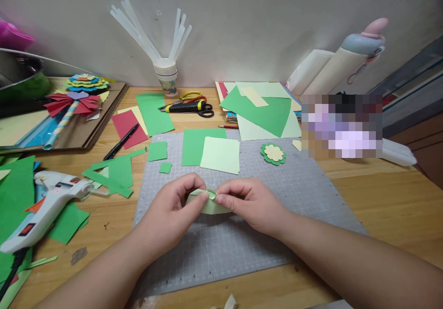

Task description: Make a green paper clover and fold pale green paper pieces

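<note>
Both my hands pinch one piece of light green paper just above the grey cutting mat. My left hand grips its left part, thumb on the near side. On the right, the thumb and fingers of my right hand close on its upper edge. The paper curls up between my fingertips, and part of it is hidden behind them. Past my hands lie light green squares over a green sheet. A paper flower, cream on green, rests on the mat to the right.
At left a white glue gun lies among green scraps. Behind the mat are a black pen, a yellow-black cutter, scissors and paper cups holding white sticks. A bottle leans at back right.
</note>
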`<state>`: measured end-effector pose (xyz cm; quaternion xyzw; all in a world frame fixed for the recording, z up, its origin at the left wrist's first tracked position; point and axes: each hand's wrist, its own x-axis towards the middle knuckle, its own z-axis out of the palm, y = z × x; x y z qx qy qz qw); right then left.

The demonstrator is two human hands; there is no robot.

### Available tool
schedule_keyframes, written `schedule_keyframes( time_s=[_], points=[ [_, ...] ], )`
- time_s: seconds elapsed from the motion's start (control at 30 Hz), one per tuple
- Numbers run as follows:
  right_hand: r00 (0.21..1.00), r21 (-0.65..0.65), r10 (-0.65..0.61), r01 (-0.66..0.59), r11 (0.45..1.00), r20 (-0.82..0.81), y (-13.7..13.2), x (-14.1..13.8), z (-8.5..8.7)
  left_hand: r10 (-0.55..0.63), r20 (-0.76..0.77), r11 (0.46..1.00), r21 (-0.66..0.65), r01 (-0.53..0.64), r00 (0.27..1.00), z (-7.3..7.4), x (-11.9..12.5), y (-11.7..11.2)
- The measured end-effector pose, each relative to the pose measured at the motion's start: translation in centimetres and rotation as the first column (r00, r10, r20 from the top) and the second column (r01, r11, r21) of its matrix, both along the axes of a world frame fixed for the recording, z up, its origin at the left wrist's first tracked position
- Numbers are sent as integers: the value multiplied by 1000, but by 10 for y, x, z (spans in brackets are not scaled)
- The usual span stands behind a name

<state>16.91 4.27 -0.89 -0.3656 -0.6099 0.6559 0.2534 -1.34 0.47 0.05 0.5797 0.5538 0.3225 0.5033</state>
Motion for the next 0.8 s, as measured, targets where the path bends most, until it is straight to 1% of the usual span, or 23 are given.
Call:
schedule_keyframes(
  time_s=[0.33, 0.53, 0.67, 0.8],
  points=[
    [1000, -54, 7, -8, 998, -21, 0, 2, -1, -24, -75, 998, 64, 29, 997, 1, 0, -4],
    [998, -100, 6, -12, 995, -65, -1, 1, 0, -28, -77, 997, 65, 33, 997, 3, 1, -3],
    [999, -56, 9, -12, 998, -47, -3, 1, 2, -40, -65, 997, 59, 43, 997, 2, 2, -3],
    [999, 23, -38, 38, 999, 15, -5, 0, 5, -31, -19, 999, 38, 32, 999, 0, 4, -5]
  ],
)
